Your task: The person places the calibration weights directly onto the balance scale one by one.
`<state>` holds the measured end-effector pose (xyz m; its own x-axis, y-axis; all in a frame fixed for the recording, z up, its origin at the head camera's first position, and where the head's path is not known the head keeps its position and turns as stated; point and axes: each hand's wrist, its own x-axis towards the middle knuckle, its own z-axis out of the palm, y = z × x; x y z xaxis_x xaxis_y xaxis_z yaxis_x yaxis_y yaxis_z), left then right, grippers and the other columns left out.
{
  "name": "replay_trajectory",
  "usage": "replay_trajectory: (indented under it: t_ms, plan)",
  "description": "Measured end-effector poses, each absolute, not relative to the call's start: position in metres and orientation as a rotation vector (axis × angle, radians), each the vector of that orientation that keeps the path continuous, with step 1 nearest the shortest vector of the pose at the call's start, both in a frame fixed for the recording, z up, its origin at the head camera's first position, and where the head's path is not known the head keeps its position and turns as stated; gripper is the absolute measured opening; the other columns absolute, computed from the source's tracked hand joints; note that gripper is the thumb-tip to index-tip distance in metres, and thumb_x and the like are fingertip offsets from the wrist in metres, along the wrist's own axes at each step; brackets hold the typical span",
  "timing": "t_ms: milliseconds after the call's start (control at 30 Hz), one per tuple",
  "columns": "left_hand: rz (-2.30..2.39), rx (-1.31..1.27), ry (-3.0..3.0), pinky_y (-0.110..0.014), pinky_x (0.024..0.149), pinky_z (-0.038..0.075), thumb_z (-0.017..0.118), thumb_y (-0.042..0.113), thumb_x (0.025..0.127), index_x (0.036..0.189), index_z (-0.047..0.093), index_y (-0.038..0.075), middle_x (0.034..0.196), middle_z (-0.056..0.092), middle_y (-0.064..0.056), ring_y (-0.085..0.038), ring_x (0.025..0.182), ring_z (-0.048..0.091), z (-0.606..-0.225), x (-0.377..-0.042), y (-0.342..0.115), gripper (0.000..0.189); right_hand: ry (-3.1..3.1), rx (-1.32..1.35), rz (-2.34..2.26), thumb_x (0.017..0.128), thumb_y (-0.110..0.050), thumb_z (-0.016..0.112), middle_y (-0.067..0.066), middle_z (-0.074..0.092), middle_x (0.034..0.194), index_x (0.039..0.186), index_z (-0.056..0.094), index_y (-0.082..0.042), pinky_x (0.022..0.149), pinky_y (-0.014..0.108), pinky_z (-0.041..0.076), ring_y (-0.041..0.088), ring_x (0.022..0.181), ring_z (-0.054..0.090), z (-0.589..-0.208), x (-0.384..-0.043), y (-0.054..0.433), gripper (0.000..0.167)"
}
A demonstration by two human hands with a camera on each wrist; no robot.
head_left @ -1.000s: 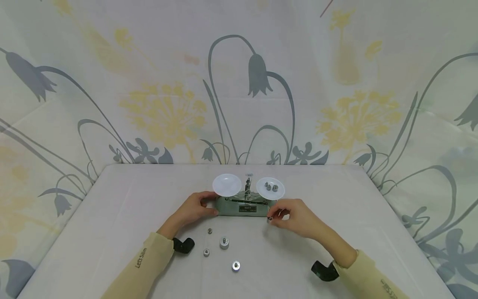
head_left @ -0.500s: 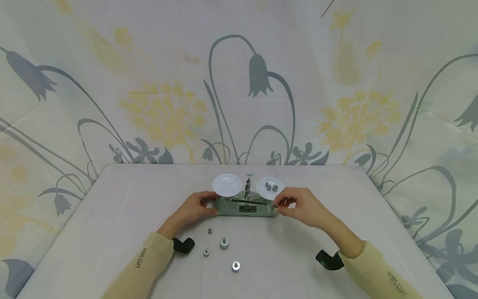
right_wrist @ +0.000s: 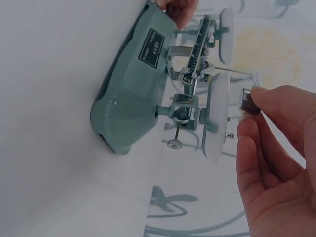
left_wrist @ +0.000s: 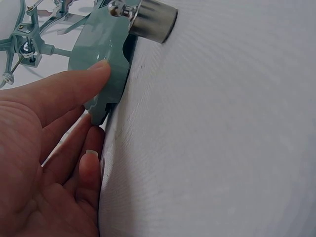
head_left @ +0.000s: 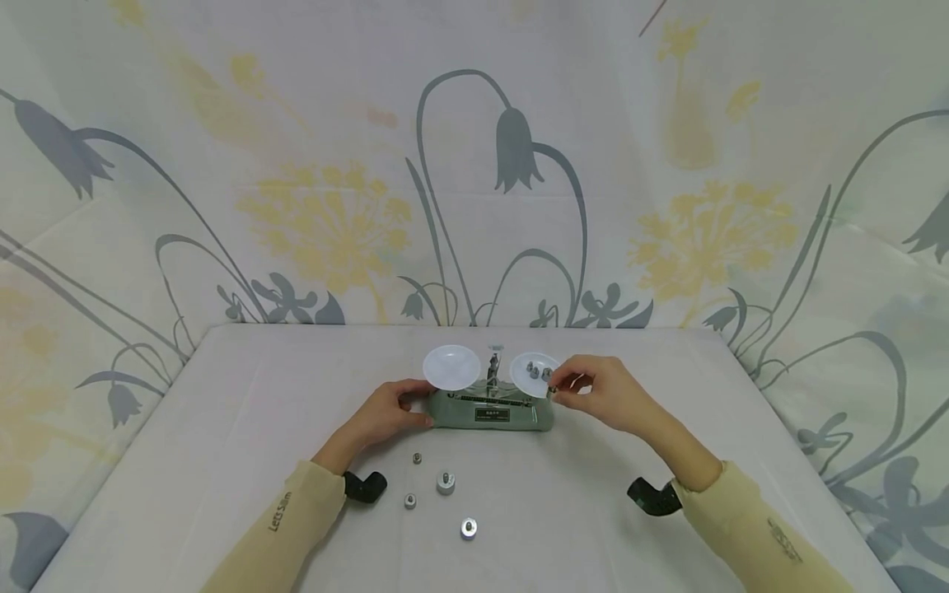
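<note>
Between the right fingers (right_wrist: pixel 279 102) shines a small silvery cylindrical weight (right_wrist: pixel 247 101)

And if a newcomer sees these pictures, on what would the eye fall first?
Probably on the green balance scale, centred towards the back of the white table. Next, perhaps, on the right grip, which pinches a small metal weight near the right pan, where three others sit. Large grey and yellow flowers decorate the backdrop behind.
</note>
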<state>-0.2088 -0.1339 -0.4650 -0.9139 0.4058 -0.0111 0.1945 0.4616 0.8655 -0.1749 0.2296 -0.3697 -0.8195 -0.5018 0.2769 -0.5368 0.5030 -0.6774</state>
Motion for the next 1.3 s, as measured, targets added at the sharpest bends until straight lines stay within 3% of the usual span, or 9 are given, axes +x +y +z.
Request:
replay_trajectory:
  t_ms: [400,567,867,1300]
  plan:
    - [1.457,0.54,2.495,-0.041,0.095,0.042,0.084,0.012,0.078,0.13,0.065,0.007,0.134,0.061,-0.009,-0.026,0.123,0.053,-0.465,-0.207,-0.135,0.055,-2.731,0.876,1.166,0.082,0.0,0.08,-0.003,0.069,0.091,0.094,0.073,-0.009,0.075,0.031,0.054,0.014,0.081,0.064,-0.374,-0.19,0.229,0.017]
    - [1.449,0.542,2.497,-0.038,0.092,0.042,0.084,0.011,0.078,0.13,0.065,0.007,0.133,0.062,-0.009,-0.024,0.116,0.053,-0.465,-0.208,-0.134,0.055,-2.74,0.882,1.131,0.081,-0.001,0.08,-0.005,0.069,0.089,0.093,0.073,-0.01,0.075,0.032,0.054,0.013,0.081,0.063,-0.374,-0.193,0.227,0.016]
    - [1.442,0.554,2.499,-0.043,0.097,0.042,0.083,0.012,0.079,0.13,0.065,0.006,0.133,0.062,-0.009,-0.027,0.124,0.053,-0.465,-0.209,-0.134,0.055,-2.739,0.884,1.117,0.081,-0.003,0.081,-0.006,0.068,0.088,0.092,0.073,-0.01,0.074,0.031,0.054,0.012,0.079,0.063,-0.374,-0.194,0.223,0.015]
    - [1.45,0.55,2.495,-0.041,0.095,0.042,0.084,0.011,0.078,0.129,0.065,0.006,0.133,0.062,-0.009,-0.027,0.123,0.054,-0.465,-0.209,-0.134,0.054,-2.722,0.897,1.106,0.081,-0.003,0.082,-0.006,0.069,0.087,0.092,0.074,-0.011,0.073,0.03,0.054,0.011,0.079,0.063,-0.378,-0.195,0.218,0.015]
